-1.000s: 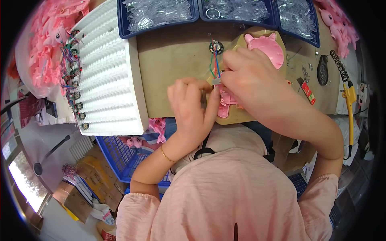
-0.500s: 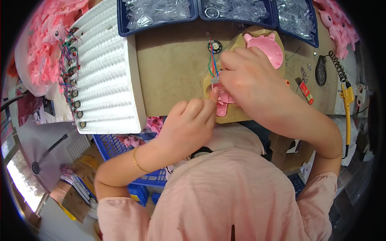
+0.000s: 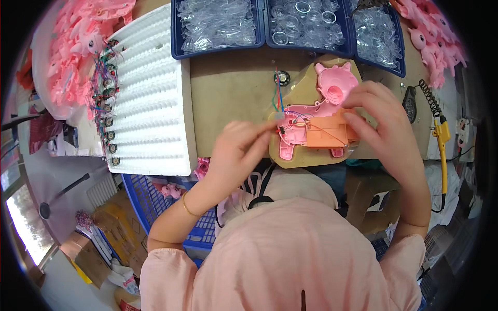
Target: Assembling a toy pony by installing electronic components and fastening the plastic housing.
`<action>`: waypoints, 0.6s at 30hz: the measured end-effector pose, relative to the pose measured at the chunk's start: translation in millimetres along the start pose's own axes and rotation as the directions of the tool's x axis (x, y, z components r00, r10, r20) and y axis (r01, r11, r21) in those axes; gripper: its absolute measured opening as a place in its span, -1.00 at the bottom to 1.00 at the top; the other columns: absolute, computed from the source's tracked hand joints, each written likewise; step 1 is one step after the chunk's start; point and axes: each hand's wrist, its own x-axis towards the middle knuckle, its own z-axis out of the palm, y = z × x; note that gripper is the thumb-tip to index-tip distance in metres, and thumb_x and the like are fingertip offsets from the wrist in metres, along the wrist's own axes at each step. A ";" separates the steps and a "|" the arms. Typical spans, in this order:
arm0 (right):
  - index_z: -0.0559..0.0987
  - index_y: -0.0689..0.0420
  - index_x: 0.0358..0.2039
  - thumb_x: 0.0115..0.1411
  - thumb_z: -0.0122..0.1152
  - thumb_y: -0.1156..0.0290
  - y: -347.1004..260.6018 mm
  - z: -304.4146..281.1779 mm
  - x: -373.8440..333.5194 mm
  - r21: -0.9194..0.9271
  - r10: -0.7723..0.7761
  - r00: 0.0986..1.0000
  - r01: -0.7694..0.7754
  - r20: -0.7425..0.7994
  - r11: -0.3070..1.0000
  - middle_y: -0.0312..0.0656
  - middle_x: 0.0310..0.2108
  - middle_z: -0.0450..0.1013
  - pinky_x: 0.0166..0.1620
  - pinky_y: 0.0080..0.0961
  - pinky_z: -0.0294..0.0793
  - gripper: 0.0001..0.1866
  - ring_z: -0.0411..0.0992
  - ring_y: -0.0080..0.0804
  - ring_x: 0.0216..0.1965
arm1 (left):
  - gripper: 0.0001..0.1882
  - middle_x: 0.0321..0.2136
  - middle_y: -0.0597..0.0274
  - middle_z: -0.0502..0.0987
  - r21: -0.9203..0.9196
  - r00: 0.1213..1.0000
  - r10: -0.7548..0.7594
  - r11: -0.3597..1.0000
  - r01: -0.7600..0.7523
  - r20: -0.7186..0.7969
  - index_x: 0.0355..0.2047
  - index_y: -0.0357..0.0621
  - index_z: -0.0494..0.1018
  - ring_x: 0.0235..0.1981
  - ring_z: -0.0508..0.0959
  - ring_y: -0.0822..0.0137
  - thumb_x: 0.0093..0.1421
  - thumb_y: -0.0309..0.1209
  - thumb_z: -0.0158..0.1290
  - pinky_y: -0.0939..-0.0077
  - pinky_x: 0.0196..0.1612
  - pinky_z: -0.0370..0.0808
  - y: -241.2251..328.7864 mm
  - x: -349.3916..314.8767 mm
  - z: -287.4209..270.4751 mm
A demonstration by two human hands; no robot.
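Note:
A pink plastic half-shell of an animal toy lies hollow side up in a tan holder. An orange plastic box sits in its body, with thin wires running across it. My left hand reaches to the shell's left end, index finger stretched out, its tip against a small pale part where coloured wires come out. Those wires lead up to a small round speaker on the table. My right hand hovers at the right of the orange box, fingers apart, nothing visible between them.
Blue bins of clear plastic pieces line the back. A white ridged foam tray with several wired speakers along its edge stands at left. Pink toy parts heap beyond it. A yellow-handled tool with a coiled cord hangs at right.
My right hand has moved right, away from the wires, uncovering the orange box. My left hand stays at the shell's left end. The whole view has shifted slightly.

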 end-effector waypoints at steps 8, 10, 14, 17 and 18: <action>0.52 0.20 -0.28 -0.02 0.24 0.27 -16.5 59.6 63.1 -0.159 -0.240 0.940 0.283 0.242 0.946 -0.15 -0.25 0.42 0.00 -0.25 0.24 -0.68 0.35 -0.19 -0.09 | -0.86 -0.40 0.25 0.38 -0.474 0.912 -0.393 0.829 0.296 -0.117 -0.27 -0.31 0.42 -0.47 0.36 0.54 0.14 -0.57 -0.03 0.70 -0.36 0.35 2.6 1.6 18.9; 0.53 0.18 -0.28 -0.04 0.26 0.22 -22.0 56.3 73.7 -0.183 -0.181 0.897 0.273 0.402 0.945 -0.16 -0.26 0.42 0.00 -0.24 0.22 -0.64 0.36 -0.20 -0.10 | -0.86 -0.40 0.24 0.38 -0.494 0.913 -0.386 0.825 0.276 -0.134 -0.27 -0.31 0.42 -0.47 0.37 0.52 0.15 -0.56 -0.03 0.69 -0.36 0.36 3.2 4.8 16.2; 0.53 0.16 -0.29 -0.10 0.30 0.16 -26.0 52.0 84.2 -0.206 -0.078 0.793 0.250 0.604 0.946 -0.17 -0.28 0.42 -0.01 -0.24 0.20 -0.59 0.36 -0.21 -0.12 | -0.86 -0.37 0.19 0.41 -0.442 0.929 -0.327 0.869 0.223 -0.173 -0.27 -0.33 0.42 -0.45 0.44 0.46 0.16 -0.54 -0.03 0.63 -0.36 0.40 -0.8 20.7 8.4; 0.52 0.16 -0.28 -0.11 0.32 0.18 -24.4 55.0 79.1 -0.228 -0.067 0.812 0.241 0.579 0.943 -0.18 -0.28 0.42 0.00 -0.23 0.20 -0.58 0.36 -0.21 -0.12 | -0.86 -0.38 0.11 0.44 -0.273 0.939 -0.259 0.942 0.194 -0.225 -0.28 -0.32 0.42 -0.44 0.49 0.36 0.16 -0.53 -0.03 0.56 -0.35 0.43 -0.6 35.6 8.2; 0.52 0.16 -0.27 -0.11 0.33 0.19 -26.4 56.4 75.7 -0.258 -0.055 0.842 0.226 0.537 0.939 -0.19 -0.28 0.42 0.01 -0.22 0.20 -0.58 0.35 -0.22 -0.11 | -0.86 -0.38 0.11 0.44 -0.270 0.942 -0.254 0.943 0.192 -0.218 -0.28 -0.32 0.42 -0.44 0.49 0.36 0.16 -0.53 -0.03 0.56 -0.35 0.43 -1.4 38.0 6.9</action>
